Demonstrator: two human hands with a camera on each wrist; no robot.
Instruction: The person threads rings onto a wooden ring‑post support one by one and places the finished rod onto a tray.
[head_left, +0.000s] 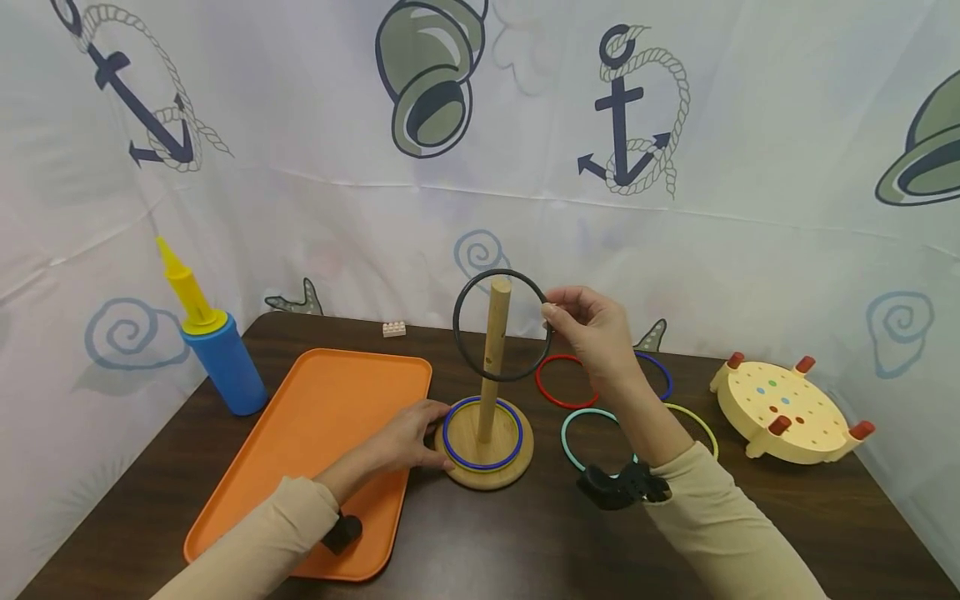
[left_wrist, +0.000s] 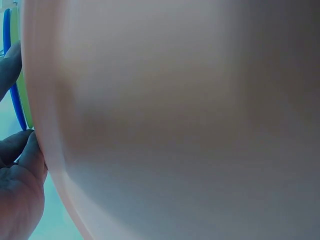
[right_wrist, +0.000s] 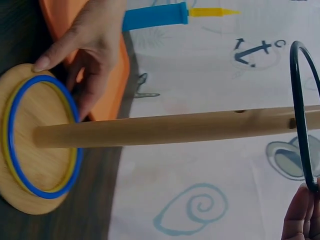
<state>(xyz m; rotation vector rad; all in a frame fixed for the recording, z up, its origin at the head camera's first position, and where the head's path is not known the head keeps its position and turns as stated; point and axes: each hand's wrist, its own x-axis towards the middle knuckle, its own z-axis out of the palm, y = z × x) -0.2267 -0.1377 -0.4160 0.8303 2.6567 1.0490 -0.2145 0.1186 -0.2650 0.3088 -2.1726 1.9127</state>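
My right hand (head_left: 595,333) pinches a black ring (head_left: 455,325) by its right side, between thumb and fingers. The ring hangs tilted at the upper end of an upright wooden post (head_left: 492,350) and appears to encircle it. That post rises from a round wooden base (head_left: 480,481). Around its foot lies a blue ring (head_left: 447,446), on top of a yellow ring (right_wrist: 5,122) seen in the right wrist view. With thumb and fingers spread about the base's left edge, my left hand (head_left: 401,437) holds the stand. The left wrist view is mostly filled by a blurred pale surface.
An orange tray (head_left: 315,433) lies left, beside a blue and yellow hand pump (head_left: 228,367). Right of the stand are red (head_left: 540,387), teal (head_left: 564,433), yellow (head_left: 708,433) and blue (head_left: 667,379) rings. Further right sits a cream pegged stool-shaped toy (head_left: 780,408). A small pink brick (head_left: 393,329) lies behind.
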